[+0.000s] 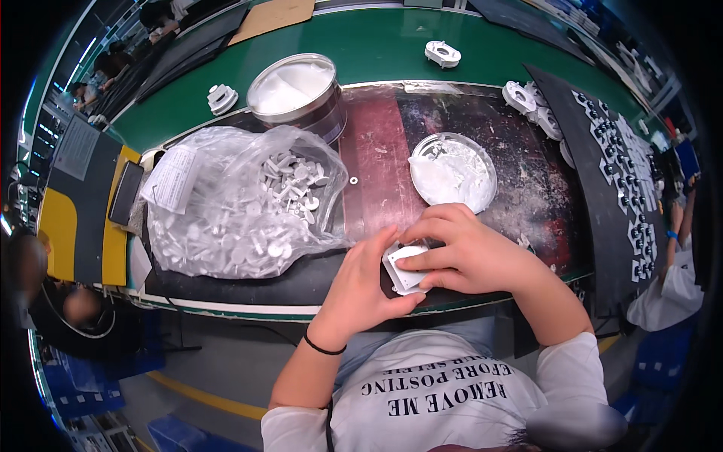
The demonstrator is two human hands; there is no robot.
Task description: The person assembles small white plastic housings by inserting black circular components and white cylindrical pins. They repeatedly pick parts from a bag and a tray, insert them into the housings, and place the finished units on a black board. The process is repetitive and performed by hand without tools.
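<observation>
Both my hands meet at the bench's near edge around a small white plastic housing [407,277]. My left hand [365,282] grips its left side between thumb and fingers. From the right, my right hand [459,252] lies over the top, its fingers pressed against the white part; what lies under those fingers is hidden. Just beyond my right hand is a round metal lid [489,167] with white grease [444,181] on it. To the left of my hands sits a clear plastic bag [218,226] with many white plastic pins [297,177] showing at its mouth.
An open tin [331,113] of white paste stands behind the bag. White housings [442,54] rest on the green surface and at the right [520,96]. A black board [602,203] bears rows of small black-and-white parts. Other people [670,294] sit at both sides.
</observation>
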